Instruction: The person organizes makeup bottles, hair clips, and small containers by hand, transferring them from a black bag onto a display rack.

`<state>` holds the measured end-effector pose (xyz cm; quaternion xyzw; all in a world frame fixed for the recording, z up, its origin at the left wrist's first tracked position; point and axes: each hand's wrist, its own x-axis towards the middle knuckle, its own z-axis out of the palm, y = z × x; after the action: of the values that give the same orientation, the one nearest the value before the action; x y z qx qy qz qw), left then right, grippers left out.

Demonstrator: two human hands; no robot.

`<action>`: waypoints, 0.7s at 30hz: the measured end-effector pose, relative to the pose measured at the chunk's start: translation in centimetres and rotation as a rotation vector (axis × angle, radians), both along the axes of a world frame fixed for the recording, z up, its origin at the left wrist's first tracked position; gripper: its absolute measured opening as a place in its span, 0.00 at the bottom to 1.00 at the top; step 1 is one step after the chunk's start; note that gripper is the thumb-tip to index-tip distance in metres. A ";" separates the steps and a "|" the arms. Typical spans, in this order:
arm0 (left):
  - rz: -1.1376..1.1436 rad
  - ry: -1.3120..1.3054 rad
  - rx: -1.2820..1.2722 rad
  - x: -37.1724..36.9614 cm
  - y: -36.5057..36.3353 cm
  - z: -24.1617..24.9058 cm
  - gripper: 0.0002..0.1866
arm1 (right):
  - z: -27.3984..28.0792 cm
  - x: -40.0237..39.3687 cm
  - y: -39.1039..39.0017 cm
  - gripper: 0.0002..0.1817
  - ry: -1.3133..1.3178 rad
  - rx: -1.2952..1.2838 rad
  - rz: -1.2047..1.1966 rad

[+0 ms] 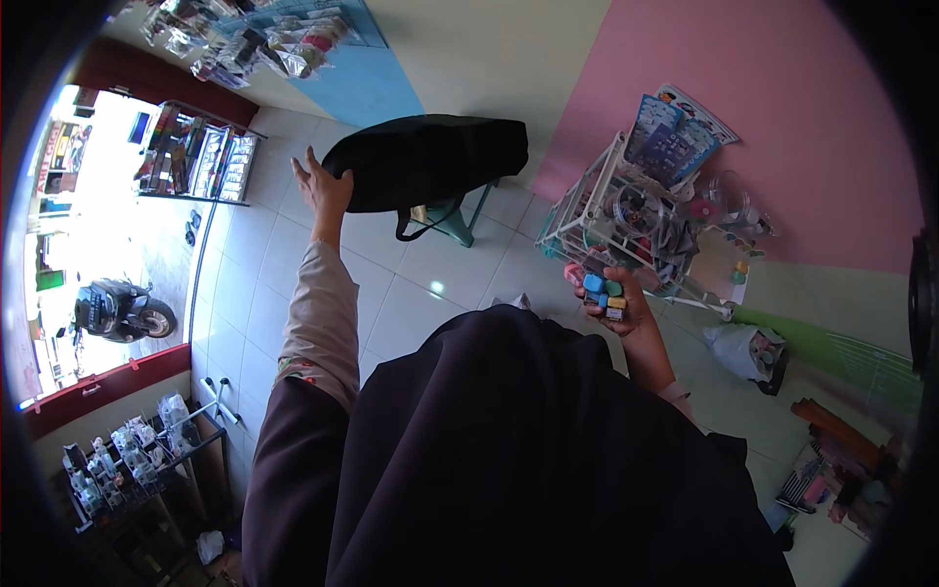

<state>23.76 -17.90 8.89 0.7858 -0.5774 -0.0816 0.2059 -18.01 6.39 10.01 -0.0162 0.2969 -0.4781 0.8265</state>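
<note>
My left hand (323,188) reaches out with its fingers spread, right at the rounded end of a long black bag (425,161). The bag looks like a soft instrument case, with a strap loop (416,227) hanging from its lower side. Under it stands a green stool (456,227), partly hidden by the bag. In my right hand (636,308) is a bunch of chunky coloured markers (598,289), with blue, green, yellow, pink and dark ends showing. My fingers wrap round them from the right.
Right of the stool, a white wire rack (587,201) holds jars, packets and cloth. A filled plastic bag (748,352) sits on the tiled floor (377,284) by the wall. A display shelf (201,161) and a motorbike (122,310) show at the left doorway. Goods stand on a rack (147,460) lower left.
</note>
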 end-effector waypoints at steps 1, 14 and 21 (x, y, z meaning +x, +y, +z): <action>-0.004 0.001 -0.015 0.1 0.4 0.0 0.46 | 0.2 0.2 0.0 0.27 0.010 0.002 -0.003; -0.240 0.079 0.034 -1.1 5.9 -7.0 0.45 | 0.6 0.6 0.6 0.25 -0.025 -0.011 -0.056; -0.281 0.165 0.154 -2.2 8.8 -10.4 0.47 | 0.6 0.2 2.5 0.24 -0.066 -0.005 -0.051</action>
<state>21.59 -9.06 -1.50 0.7014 -0.6549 -0.2175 0.1784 -17.77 8.88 10.57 0.0051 0.2687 -0.5001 0.8232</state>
